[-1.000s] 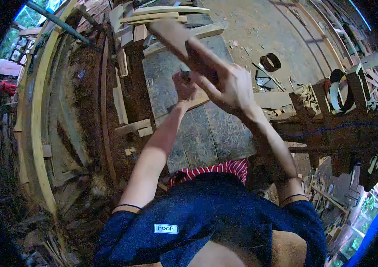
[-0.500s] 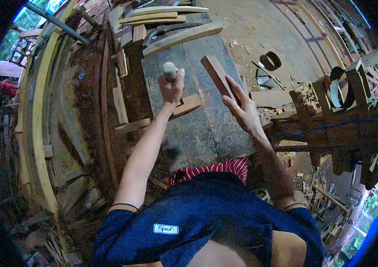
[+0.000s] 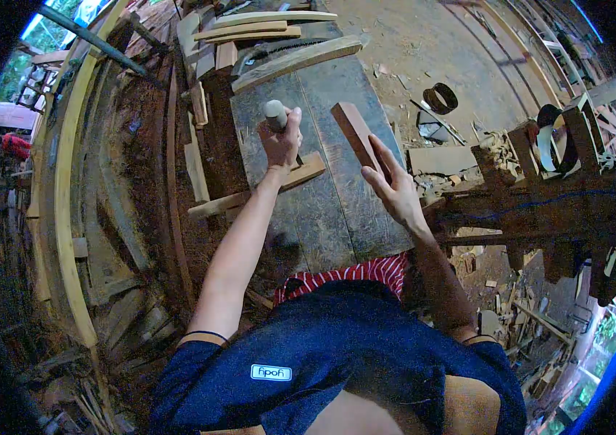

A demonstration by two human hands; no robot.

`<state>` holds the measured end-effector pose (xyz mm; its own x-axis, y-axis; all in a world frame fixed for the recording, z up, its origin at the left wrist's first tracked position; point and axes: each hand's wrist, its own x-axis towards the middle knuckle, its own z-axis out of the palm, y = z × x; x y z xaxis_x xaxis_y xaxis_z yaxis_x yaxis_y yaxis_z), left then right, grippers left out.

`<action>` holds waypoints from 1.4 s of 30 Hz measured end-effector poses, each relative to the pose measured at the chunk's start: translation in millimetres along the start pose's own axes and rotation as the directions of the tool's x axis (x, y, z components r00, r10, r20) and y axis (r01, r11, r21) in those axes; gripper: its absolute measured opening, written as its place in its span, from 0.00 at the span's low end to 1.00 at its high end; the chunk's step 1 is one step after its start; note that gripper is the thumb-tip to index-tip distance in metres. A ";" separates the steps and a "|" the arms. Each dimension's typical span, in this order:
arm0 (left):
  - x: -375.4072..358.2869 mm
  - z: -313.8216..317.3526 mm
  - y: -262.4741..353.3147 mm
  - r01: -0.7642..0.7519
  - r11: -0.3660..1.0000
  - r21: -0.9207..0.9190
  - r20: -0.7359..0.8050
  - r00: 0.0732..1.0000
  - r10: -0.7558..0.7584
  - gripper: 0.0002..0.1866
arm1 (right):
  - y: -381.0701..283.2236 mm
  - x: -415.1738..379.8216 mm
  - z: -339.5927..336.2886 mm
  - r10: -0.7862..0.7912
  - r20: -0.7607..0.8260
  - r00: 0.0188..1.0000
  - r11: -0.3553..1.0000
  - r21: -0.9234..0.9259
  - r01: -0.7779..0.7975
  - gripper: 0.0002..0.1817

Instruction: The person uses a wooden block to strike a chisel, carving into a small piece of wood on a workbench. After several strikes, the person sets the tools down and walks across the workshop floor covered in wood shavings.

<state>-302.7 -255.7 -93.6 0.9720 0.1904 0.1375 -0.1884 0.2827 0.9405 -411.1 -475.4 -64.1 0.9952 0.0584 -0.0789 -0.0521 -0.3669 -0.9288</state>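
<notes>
Chisel handle (image 3: 276,114) — pale, rounded at the top — stands upright in my left hand (image 3: 281,141), which is clenched around it, its lower end down at a short wooden block (image 3: 306,170) lying on the workbench (image 3: 322,217); the blade itself is hidden behind my fist. My right hand (image 3: 393,187) grips a reddish-brown wooden bar (image 3: 357,134), fingers wrapped along its lower end, the bar slanting up and away from me above the bench.

The bench top is made of dark, worn planks, scuffed and dusty. At its far end lie a long pale board (image 3: 300,59) set at an angle, a handsaw (image 3: 268,49) just behind it, and a stack of light offcuts (image 3: 250,29). To the left, long curved timbers (image 3: 65,181) run along the ground among scraps. To the right — sandy floor (image 3: 431,43) strewn with chips, a dark ring (image 3: 441,98), and a heavy wooden frame (image 3: 540,196) crowded with cut pieces.
</notes>
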 end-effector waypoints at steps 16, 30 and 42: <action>5.0 -12.7 -43.9 -0.198 0.933 0.301 -0.032 0.976 0.218 0.13 | -37.8 22.9 16.3 -0.189 -0.047 0.981 0.980 0.056 0.192 0.37; 7.7 -51.6 -164.3 -0.181 0.863 0.472 -0.078 0.967 0.245 0.21 | -119.7 64.4 29.7 -0.614 -0.045 0.788 0.738 -0.386 0.553 0.37; 22.2 -52.1 -148.4 -0.444 0.742 0.502 0.069 0.876 0.478 0.13 | -119.2 51.1 27.5 -0.207 0.238 0.949 0.777 -0.549 0.308 0.36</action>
<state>-260.4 -244.5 -246.3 0.7711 0.2367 0.5911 -0.5014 -0.3464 0.7929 -356.4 -403.2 32.6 0.9352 0.3528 0.0312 0.3114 -0.7772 -0.5468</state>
